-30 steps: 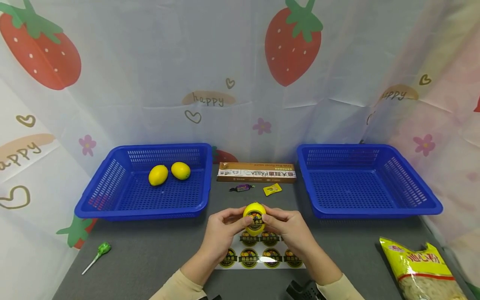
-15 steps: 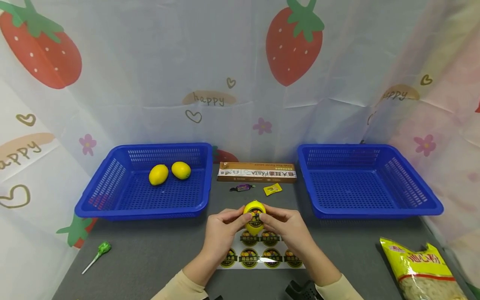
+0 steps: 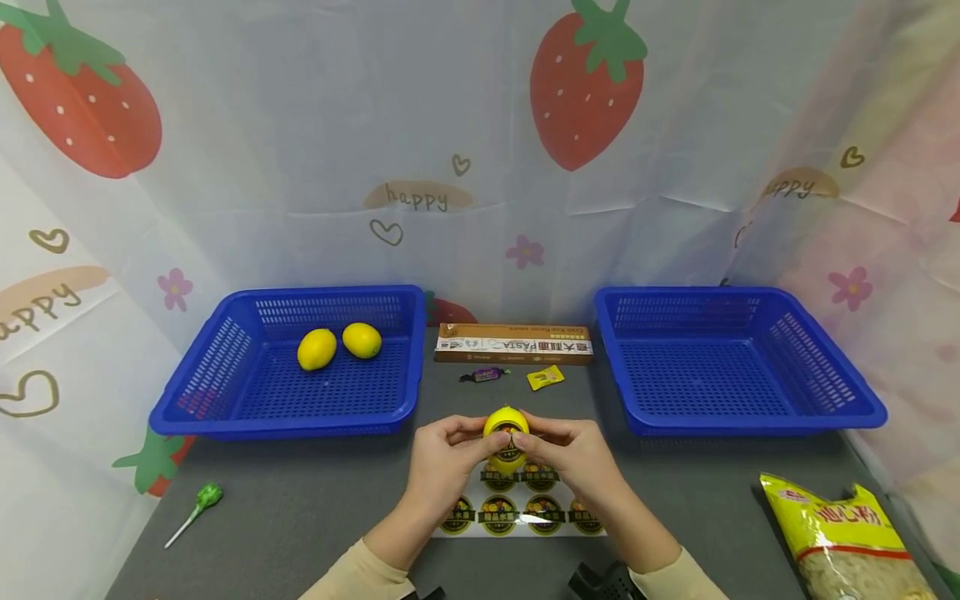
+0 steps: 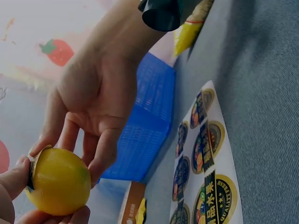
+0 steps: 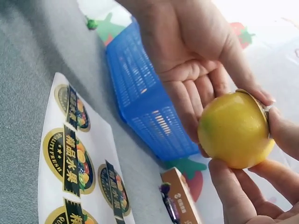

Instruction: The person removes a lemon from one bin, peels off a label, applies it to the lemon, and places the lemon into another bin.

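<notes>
A yellow lemon (image 3: pixel 506 417) is held up between both hands over the table's middle. My left hand (image 3: pixel 444 458) grips its left side and my right hand (image 3: pixel 576 457) its right side. Both thumbs press on a round black-and-gold sticker (image 3: pixel 508 455) on the side facing me. In the left wrist view the sticker's edge stands slightly off the lemon (image 4: pixel 63 182). Under the hands lies a white sticker sheet (image 3: pixel 521 530) with several round labels, its upper part partly hidden. The right wrist view shows fingers of both hands around the lemon (image 5: pixel 233 130).
At the left stands a blue basket (image 3: pixel 285 429) with two lemons (image 3: pixel 317 349). Another blue basket (image 3: pixel 750 421) is at the right. Between them lie a pasta box (image 3: pixel 513 344), a purple candy (image 3: pixel 484 375) and a yellow packet (image 3: pixel 545 377). A lollipop (image 3: pixel 204 498) lies left, a yellow bag (image 3: pixel 847 533) right.
The lemon has tipped and shifted slightly left and down in the hands. Both thumbs have moved a little lower and closer together over the sticker.
</notes>
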`<state>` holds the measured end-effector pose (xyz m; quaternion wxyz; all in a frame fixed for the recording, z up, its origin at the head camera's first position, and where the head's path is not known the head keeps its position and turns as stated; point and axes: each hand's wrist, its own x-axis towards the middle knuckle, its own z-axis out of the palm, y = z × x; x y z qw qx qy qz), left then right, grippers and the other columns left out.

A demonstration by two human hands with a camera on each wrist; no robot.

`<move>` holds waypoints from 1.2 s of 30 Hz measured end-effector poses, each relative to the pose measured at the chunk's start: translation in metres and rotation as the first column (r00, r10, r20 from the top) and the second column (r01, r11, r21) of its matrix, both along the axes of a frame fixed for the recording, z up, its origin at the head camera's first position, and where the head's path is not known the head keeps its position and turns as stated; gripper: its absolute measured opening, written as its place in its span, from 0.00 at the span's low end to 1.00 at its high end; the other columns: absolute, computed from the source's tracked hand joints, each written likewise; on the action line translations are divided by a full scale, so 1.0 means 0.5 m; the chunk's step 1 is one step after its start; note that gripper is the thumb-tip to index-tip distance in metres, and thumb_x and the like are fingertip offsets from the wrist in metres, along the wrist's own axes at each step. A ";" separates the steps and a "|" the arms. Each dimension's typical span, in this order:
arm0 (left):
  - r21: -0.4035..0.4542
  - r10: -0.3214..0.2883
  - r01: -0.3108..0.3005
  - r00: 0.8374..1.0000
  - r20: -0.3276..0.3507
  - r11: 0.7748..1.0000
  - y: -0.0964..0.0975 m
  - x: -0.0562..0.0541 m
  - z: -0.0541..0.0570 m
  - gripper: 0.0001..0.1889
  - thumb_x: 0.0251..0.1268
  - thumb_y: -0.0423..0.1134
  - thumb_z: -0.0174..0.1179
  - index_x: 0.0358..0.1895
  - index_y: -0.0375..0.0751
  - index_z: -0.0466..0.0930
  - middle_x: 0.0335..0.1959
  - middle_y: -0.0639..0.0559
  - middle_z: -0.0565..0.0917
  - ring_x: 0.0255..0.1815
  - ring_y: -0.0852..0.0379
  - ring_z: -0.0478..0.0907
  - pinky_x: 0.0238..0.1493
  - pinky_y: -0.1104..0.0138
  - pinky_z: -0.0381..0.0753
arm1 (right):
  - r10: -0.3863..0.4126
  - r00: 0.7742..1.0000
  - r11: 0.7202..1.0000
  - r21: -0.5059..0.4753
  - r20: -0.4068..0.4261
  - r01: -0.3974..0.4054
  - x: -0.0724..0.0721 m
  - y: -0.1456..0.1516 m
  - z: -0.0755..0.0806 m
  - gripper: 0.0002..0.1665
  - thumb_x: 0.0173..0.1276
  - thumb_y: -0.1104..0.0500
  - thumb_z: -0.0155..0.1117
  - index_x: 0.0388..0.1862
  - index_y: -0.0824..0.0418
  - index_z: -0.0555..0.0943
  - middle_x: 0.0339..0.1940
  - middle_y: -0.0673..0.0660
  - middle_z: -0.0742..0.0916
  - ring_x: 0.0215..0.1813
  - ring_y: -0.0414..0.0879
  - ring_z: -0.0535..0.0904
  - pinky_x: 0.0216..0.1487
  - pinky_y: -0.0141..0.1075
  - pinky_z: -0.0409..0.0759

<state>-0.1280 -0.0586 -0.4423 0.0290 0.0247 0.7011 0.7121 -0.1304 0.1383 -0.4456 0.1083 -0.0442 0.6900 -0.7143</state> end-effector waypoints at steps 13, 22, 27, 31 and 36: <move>0.099 0.029 -0.029 1.000 0.008 0.995 0.005 -0.007 0.000 0.14 0.64 0.35 0.69 0.49 0.28 0.87 0.49 0.36 0.87 0.42 0.56 0.88 0.40 0.65 0.88 | 0.010 0.998 0.996 -0.092 0.068 -0.004 -0.011 0.015 0.012 0.28 0.70 0.59 0.69 0.65 0.69 0.76 0.62 0.68 0.82 0.51 0.51 0.88 0.53 0.47 0.86; 0.176 -0.112 0.103 0.993 0.042 0.979 0.011 -0.009 0.003 0.19 0.77 0.42 0.57 0.58 0.28 0.80 0.53 0.35 0.86 0.46 0.53 0.88 0.46 0.62 0.88 | 0.016 1.000 0.999 -0.032 0.007 -0.016 -0.004 0.044 0.022 0.27 0.73 0.54 0.65 0.66 0.67 0.78 0.61 0.66 0.84 0.48 0.49 0.88 0.55 0.47 0.85; 0.161 -0.166 0.153 0.983 0.073 0.975 0.017 0.002 0.011 0.20 0.80 0.42 0.52 0.62 0.28 0.77 0.55 0.35 0.84 0.46 0.54 0.87 0.46 0.63 0.88 | -0.025 0.999 0.999 0.044 -0.027 0.027 0.003 0.053 0.031 0.24 0.73 0.52 0.66 0.60 0.65 0.83 0.55 0.65 0.87 0.45 0.49 0.88 0.51 0.42 0.87; 0.197 -0.235 0.213 0.967 0.095 0.957 0.022 0.004 0.017 0.22 0.81 0.42 0.49 0.66 0.27 0.73 0.59 0.32 0.81 0.49 0.52 0.87 0.50 0.61 0.87 | -0.042 0.998 0.996 0.081 -0.054 0.046 0.007 0.058 0.041 0.23 0.73 0.51 0.66 0.58 0.65 0.85 0.54 0.64 0.88 0.45 0.49 0.88 0.48 0.40 0.88; 0.264 -0.349 0.308 0.929 0.125 0.914 0.034 0.005 0.023 0.28 0.82 0.45 0.48 0.71 0.25 0.66 0.67 0.30 0.74 0.59 0.48 0.82 0.59 0.56 0.82 | -0.027 0.995 0.996 0.085 -0.098 0.035 0.015 0.073 0.052 0.23 0.73 0.52 0.66 0.56 0.68 0.84 0.53 0.66 0.88 0.45 0.50 0.88 0.48 0.42 0.88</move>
